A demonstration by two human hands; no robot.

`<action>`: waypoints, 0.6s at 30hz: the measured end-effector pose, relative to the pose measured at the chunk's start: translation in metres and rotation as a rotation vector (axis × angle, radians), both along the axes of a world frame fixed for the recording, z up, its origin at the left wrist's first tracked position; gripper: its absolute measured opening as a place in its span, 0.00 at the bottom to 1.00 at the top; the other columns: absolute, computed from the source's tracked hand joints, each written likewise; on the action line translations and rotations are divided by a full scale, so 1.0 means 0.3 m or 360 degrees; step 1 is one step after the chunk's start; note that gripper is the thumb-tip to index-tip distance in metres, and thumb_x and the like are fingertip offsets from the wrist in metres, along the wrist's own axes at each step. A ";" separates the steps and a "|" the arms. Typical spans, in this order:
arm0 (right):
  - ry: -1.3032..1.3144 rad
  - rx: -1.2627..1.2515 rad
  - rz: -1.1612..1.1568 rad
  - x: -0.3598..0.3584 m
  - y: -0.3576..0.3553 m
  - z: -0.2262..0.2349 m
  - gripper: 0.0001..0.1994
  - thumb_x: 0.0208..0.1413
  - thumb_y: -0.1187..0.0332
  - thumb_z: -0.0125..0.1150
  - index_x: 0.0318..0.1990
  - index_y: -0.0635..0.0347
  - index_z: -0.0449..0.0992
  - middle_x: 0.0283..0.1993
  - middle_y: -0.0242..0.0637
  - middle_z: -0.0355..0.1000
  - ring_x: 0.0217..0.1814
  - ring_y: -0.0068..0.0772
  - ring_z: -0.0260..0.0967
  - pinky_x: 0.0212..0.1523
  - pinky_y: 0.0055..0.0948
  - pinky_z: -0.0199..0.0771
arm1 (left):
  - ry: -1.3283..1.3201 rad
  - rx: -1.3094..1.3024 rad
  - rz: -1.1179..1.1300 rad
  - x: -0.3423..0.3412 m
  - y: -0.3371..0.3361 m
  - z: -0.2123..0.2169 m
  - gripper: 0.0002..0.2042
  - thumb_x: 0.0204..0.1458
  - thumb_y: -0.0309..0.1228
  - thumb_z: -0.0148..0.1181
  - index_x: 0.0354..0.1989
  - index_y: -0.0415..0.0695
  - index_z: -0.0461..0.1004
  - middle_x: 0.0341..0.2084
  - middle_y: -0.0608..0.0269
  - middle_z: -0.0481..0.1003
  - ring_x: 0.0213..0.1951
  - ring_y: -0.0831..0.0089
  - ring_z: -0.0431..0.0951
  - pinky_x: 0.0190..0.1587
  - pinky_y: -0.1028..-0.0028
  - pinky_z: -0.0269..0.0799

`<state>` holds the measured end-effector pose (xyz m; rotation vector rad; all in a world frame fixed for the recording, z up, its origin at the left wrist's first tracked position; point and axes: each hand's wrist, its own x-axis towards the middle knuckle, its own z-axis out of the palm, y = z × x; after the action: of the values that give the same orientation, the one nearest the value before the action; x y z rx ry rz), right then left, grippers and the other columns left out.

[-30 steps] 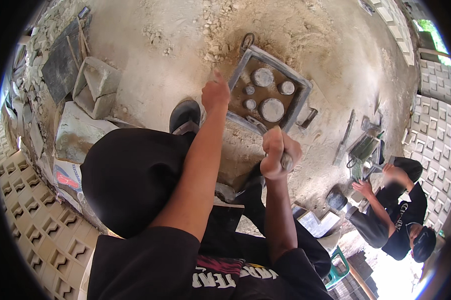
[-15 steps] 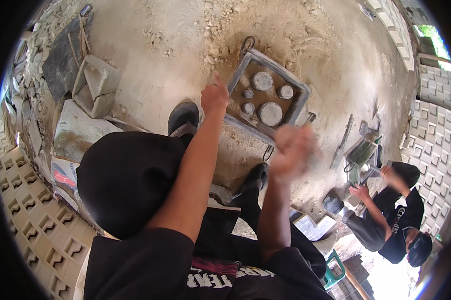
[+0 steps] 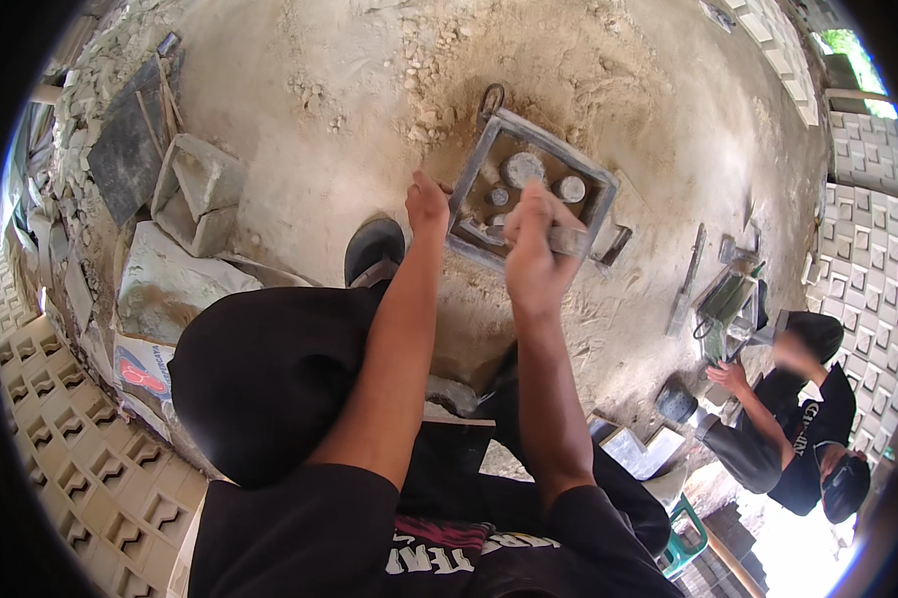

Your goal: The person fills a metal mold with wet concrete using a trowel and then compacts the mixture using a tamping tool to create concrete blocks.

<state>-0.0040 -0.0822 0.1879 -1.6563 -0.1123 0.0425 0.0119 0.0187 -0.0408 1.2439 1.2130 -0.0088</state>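
Sack (image 3: 140, 374) with a red-and-blue label is lying at left, partly hidden. Left hand (image 3: 427, 204) is gripping the metal mould's (image 3: 489, 149) edge; right hand (image 3: 533, 254) is clenching a tool (image 3: 568, 239), mostly hidden.

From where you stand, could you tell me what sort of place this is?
Probably an outdoor yard where patterned concrete blocks are cast: a square grey metal mould lies on the sandy ground, and stacks of pale patterned concrete blocks line the edges.

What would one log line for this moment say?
left hand: on metal mould rim | right hand: gripping tool over mould | ground: sandy
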 end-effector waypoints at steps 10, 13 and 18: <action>0.0110 -0.0048 0.0225 -0.038 0.022 0.055 0.18 0.64 0.70 0.48 0.18 0.60 0.64 0.16 0.23 0.56 0.20 0.13 0.48 0.20 0.20 0.45 | 0.0077 -0.0053 0.0063 0.000 0.000 -0.007 0.38 0.60 0.52 0.21 0.25 0.37 0.79 0.34 0.44 0.79 0.46 0.47 0.75 0.56 0.61 0.63; -0.0043 0.0019 0.0252 -0.062 -0.040 0.034 0.15 0.62 0.73 0.51 0.20 0.65 0.66 0.18 0.22 0.58 0.22 0.12 0.50 0.21 0.20 0.51 | 0.0085 0.0068 0.0084 -0.020 -0.009 -0.003 0.38 0.61 0.51 0.20 0.24 0.37 0.79 0.35 0.42 0.78 0.47 0.46 0.74 0.56 0.60 0.63; -0.0333 0.0154 0.0298 -0.048 -0.009 -0.078 0.15 0.61 0.73 0.52 0.20 0.65 0.69 0.18 0.27 0.64 0.20 0.13 0.53 0.18 0.24 0.51 | 0.0114 0.0094 0.0003 -0.002 -0.017 0.075 0.40 0.61 0.54 0.20 0.30 0.33 0.79 0.38 0.37 0.76 0.48 0.43 0.73 0.57 0.57 0.63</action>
<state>-0.0185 -0.0850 0.1643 -1.5461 -0.4221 0.0055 0.0112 0.0134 -0.0182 1.3034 1.2843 -0.0160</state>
